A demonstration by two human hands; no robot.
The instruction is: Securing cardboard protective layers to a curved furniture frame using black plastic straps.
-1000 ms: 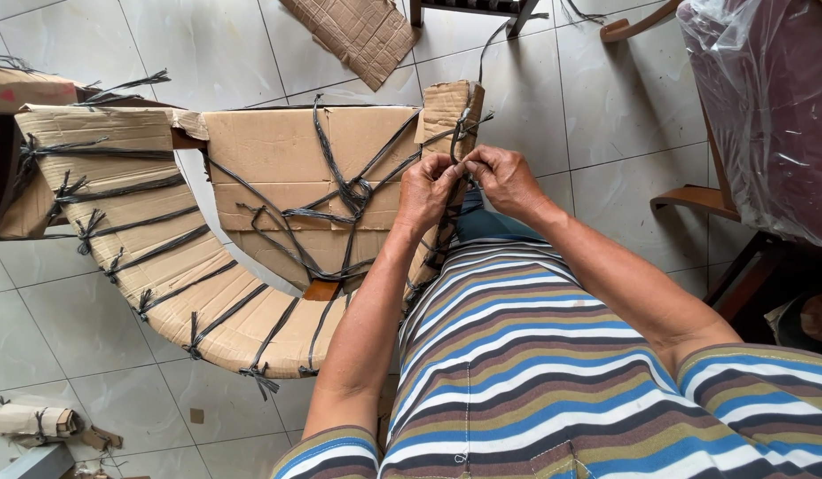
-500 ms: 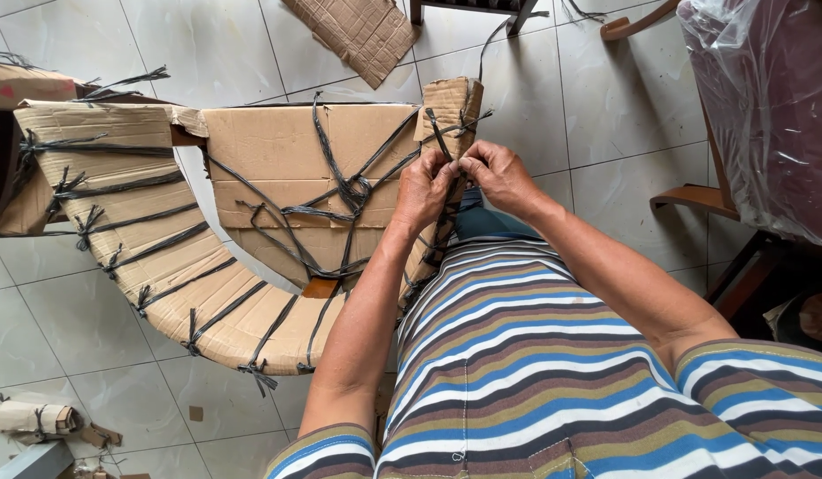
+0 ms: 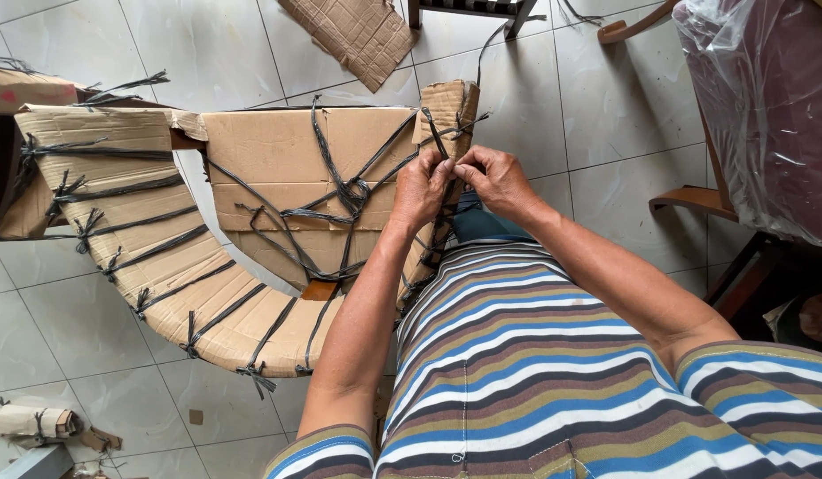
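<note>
A curved piece of furniture wrapped in brown cardboard [image 3: 278, 151] stands on the tiled floor in front of me, bound with several black plastic straps [image 3: 349, 191] knotted across it. My left hand [image 3: 422, 188] and my right hand [image 3: 493, 177] meet at the wrapped upright on its right side [image 3: 451, 106]. Both pinch a black strap there, fingers closed on it, thumbs touching. The strap's ends between my fingers are mostly hidden.
A loose cardboard sheet [image 3: 353, 35] lies on the tiles at the top. A wooden chair with a plastic-covered dark red cushion [image 3: 766, 115] stands at the right. A small wrapped bundle [image 3: 30, 421] lies at the lower left. My striped shirt fills the bottom.
My hands stay at the same spot on the strap with only small finger movements. The view has shifted slightly.
</note>
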